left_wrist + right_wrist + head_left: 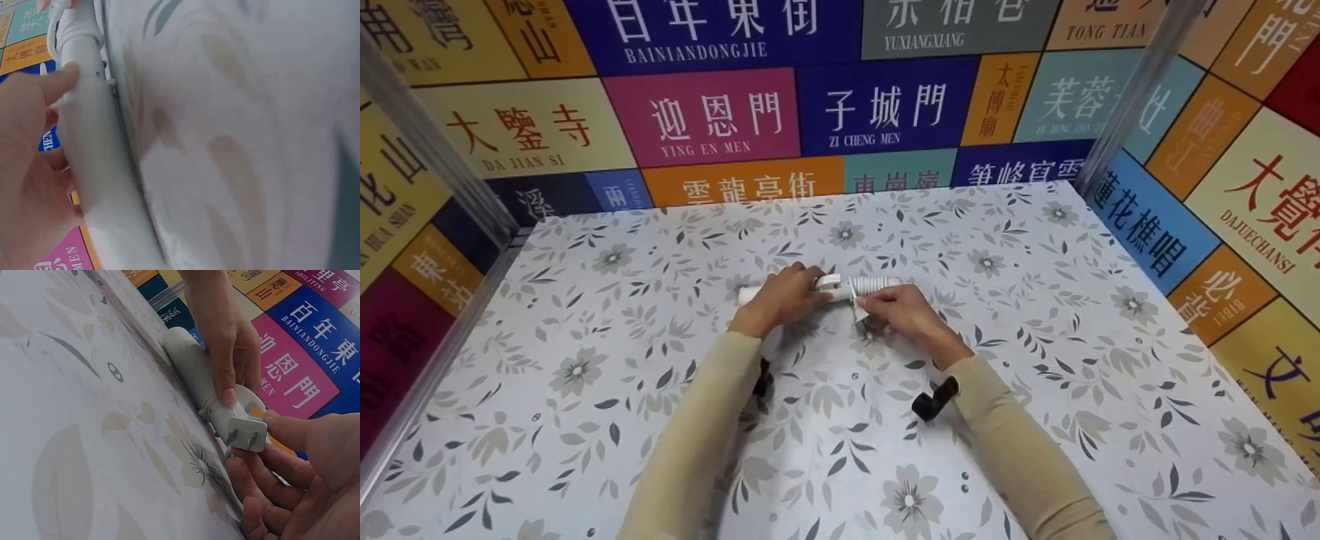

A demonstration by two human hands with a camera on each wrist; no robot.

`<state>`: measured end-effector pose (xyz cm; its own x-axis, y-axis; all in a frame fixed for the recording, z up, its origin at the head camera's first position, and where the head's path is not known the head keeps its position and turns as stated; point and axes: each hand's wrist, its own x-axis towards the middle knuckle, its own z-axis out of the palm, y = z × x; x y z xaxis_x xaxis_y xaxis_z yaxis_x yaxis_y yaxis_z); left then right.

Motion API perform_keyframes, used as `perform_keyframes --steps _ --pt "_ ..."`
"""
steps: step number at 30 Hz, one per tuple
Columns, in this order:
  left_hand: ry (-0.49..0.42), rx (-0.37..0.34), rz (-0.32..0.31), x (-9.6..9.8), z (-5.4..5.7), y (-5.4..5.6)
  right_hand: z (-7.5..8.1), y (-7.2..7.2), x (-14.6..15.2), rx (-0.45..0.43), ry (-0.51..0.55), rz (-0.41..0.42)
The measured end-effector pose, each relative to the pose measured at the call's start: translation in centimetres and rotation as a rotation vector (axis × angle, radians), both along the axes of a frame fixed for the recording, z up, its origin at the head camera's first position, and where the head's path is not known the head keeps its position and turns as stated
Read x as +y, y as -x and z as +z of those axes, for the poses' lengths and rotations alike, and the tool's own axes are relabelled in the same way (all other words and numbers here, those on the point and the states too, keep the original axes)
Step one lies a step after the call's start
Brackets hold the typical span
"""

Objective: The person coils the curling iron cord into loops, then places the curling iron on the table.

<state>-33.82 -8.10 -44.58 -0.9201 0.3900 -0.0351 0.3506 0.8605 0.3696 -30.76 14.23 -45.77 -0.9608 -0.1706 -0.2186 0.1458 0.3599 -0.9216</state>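
Note:
A white, rod-shaped appliance (749, 294) that looks like a curling iron lies crosswise on the table, a small lever (829, 280) standing up from it. My left hand (786, 297) grips its body from above, thumb along the near side. White cord (874, 283) is wound in several turns round its right end. My right hand (906, 309) pinches the plug (246, 434) at the cord's end, thumb against fingers. Two flat prongs show on the plug's face in the right wrist view. In the left wrist view the smooth white body (107, 163) runs beside the left fingers.
A white cloth (840, 457) with grey flowers and leaves covers the table. Coloured panels (705, 112) with printed characters stand behind and at both sides. Clear upright strips (1140, 82) mark the back corners. Black wrist straps (934, 400) sit on the sleeves.

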Motion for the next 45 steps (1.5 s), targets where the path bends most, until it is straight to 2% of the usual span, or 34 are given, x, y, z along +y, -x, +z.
perform_keyframes --steps 6,16,21,27,31,36,45 --pt "0.014 0.062 0.014 0.4 -0.3 -0.3 0.1 -0.3 -0.3 0.043 -0.024 0.024" --pt "0.007 0.023 0.035 0.3 -0.4 -0.3 0.1 -0.8 -0.8 0.004 -0.055 0.014" --pt "0.000 0.021 0.035 0.2 -0.3 -0.4 -0.1 -0.9 -1.1 0.046 -0.073 -0.006" --pt "-0.011 0.016 0.039 0.2 -0.3 -0.4 -0.3 -0.9 -1.7 0.112 -0.122 0.046" --pt "-0.027 0.011 0.036 0.3 -0.3 -0.3 -0.2 -0.7 -2.1 0.133 -0.127 0.049" --pt "-0.032 0.013 0.034 0.2 -0.3 -0.3 -0.1 -0.4 -2.8 0.144 -0.100 0.000" --pt "-0.064 -0.028 0.032 0.0 -0.2 -0.3 -0.2 0.0 -4.0 0.142 0.035 -0.178"
